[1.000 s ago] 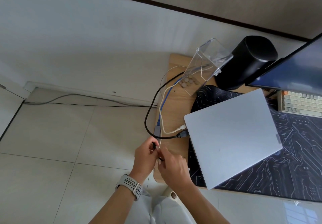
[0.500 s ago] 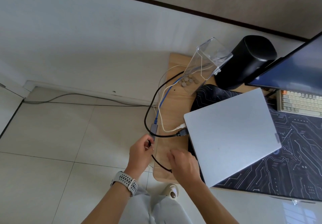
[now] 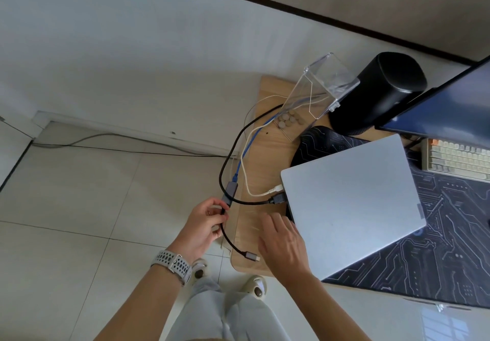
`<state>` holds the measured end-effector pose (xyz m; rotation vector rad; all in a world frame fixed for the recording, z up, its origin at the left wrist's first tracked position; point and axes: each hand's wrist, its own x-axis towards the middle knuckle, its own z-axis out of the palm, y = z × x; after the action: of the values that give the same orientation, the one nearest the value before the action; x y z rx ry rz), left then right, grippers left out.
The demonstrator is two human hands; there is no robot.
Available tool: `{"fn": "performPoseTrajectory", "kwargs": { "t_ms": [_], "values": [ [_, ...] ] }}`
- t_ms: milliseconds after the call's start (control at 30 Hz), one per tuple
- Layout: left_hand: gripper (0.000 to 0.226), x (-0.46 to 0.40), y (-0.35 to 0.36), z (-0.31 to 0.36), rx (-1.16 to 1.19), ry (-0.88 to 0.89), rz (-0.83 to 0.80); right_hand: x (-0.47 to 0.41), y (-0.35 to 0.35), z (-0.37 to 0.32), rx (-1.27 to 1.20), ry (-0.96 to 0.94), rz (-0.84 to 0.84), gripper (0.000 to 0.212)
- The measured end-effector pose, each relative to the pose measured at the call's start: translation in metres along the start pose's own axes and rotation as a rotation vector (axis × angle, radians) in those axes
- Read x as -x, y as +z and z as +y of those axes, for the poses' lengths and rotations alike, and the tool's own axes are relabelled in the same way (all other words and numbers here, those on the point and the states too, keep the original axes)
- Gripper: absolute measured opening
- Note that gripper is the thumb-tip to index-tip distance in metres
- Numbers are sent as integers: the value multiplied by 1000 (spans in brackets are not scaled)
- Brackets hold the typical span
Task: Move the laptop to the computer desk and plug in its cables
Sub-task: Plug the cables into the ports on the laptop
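A closed silver laptop (image 3: pixel 350 202) lies on the dark desk mat (image 3: pixel 450 248) of the wooden desk (image 3: pixel 254 181). A white cable (image 3: pixel 249 181) and a black cable (image 3: pixel 225 160) are plugged into its left edge. My left hand (image 3: pixel 204 226) pinches the short black lead just below a grey adapter (image 3: pixel 230 190) that carries a blue cable (image 3: pixel 244 155). The lead's free metal plug (image 3: pixel 250 256) lies on the desk's front corner. My right hand (image 3: pixel 283 242) hovers with relaxed fingers at the laptop's left front edge, holding nothing.
A clear plastic box (image 3: pixel 315 94) with coins (image 3: pixel 289 120), a black cylindrical speaker (image 3: pixel 376 94), a monitor (image 3: pixel 445 107) and a keyboard (image 3: pixel 458 157) stand behind the laptop. Cables (image 3: pixel 106 141) run along the floor by the wall. My feet (image 3: pixel 254 285) are below the desk corner.
My hands have parted. The right hand let go of the lead's plug, which now lies on the desk, and moved to the laptop's edge. The left hand kept hold of the lead.
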<state>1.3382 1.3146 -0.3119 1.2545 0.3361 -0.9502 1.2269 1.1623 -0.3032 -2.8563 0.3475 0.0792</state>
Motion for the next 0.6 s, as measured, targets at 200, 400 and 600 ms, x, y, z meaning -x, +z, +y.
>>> {"fn": "performPoseTrajectory", "kwargs": {
  "t_ms": [200, 400, 600],
  "values": [
    [23, 1, 1, -1, 308, -74, -32, -1, -1, 0, 37, 12, 46, 34],
    [22, -4, 12, -12, 262, -69, 11, 8, 3, 4, -59, 27, -35, 34],
    [20, -7, 24, -16, 178, 20, 104, 14, -19, -1, -926, 415, -256, 29]
  ]
}}
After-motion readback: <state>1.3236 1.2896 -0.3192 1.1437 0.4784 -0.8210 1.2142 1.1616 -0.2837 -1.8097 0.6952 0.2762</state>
